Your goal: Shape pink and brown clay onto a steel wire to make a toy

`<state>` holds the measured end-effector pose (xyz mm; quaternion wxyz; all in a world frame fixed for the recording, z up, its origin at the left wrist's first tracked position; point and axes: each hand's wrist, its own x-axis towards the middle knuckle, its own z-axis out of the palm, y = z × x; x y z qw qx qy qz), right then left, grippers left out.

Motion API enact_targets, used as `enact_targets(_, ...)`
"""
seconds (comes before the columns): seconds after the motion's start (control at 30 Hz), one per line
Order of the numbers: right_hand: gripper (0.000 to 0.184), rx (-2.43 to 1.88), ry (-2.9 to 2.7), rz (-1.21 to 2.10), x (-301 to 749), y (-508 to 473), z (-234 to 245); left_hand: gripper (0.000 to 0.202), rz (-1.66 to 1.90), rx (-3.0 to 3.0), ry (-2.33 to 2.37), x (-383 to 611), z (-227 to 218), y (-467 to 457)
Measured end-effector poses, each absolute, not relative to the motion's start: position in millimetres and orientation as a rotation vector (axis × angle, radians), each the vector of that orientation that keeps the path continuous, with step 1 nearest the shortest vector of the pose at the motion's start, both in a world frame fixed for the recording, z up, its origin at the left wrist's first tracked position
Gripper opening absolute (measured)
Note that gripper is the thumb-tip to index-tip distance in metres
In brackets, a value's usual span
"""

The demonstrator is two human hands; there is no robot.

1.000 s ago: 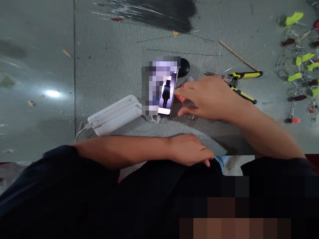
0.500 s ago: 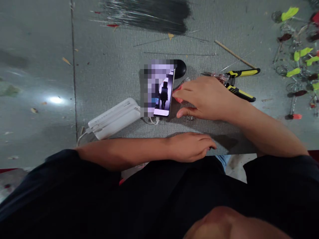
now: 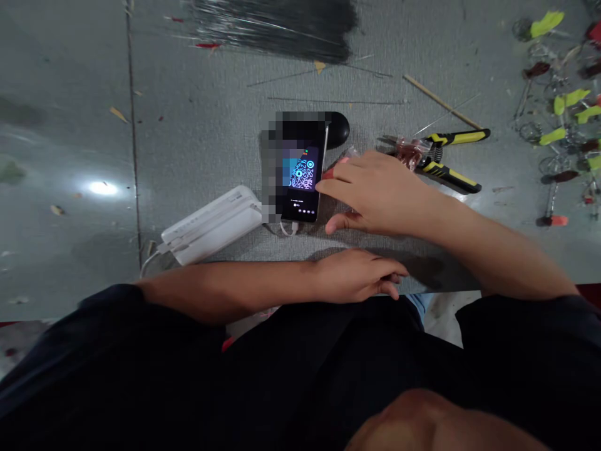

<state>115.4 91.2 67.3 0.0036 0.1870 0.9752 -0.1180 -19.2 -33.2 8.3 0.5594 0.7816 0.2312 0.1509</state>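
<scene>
A smartphone (image 3: 307, 181) lies on the grey table, its dark screen showing a colourful square code; part of it is pixelated. My right hand (image 3: 375, 191) is at the phone's right edge, index finger stretched to it and thumb apart, holding nothing. Under that hand, mostly hidden, sits a small red item (image 3: 335, 170) by clear plastic. My left hand (image 3: 357, 275) rests at the table's near edge, its fingers loosely apart and nothing in them. A white charging cable (image 3: 293, 228) plugs into the phone's lower end. Behind the phone is a black rounded object (image 3: 339, 129).
A white power bank (image 3: 213, 225) lies left of the phone. Yellow-black pliers (image 3: 453, 175) and a small bag of brown pieces (image 3: 410, 152) are at the right, below a thin stick (image 3: 441, 101). Black wires (image 3: 277, 28) lie at the back, coloured wire pieces (image 3: 570, 100) far right.
The phone screen has switched from a picture of a figure to a dark page with a code. My right hand has shifted slightly left; the left fingers have spread a little.
</scene>
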Motion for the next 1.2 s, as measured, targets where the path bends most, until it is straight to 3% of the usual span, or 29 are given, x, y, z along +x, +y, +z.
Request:
enact_targets(0.27, 0.080, 0.616, 3.091, -0.293, 111.8, 82.8, 64.2, 0.053, 0.412, 2.086, 0.400, -18.5, 4.5, -29.9)
enact_targets(0.53, 0.093, 0.990, 3.006, -0.264, 86.6, 96.2, 66.5, 0.049, 0.376, 2.056, 0.424, -19.2, 10.5, -28.3)
enact_targets(1.07, 0.096, 1.014, 3.083, -0.256, 98.6, 107.8, 56.9, 0.050, 0.386, 2.071, 0.436, -19.9, 8.3, -29.5)
enact_targets(1.2, 0.090, 0.847, 3.086, -0.293, 98.5, 102.4, 61.3, 0.048, 0.359, 2.065, 0.436, -20.2, 10.9, -28.5)
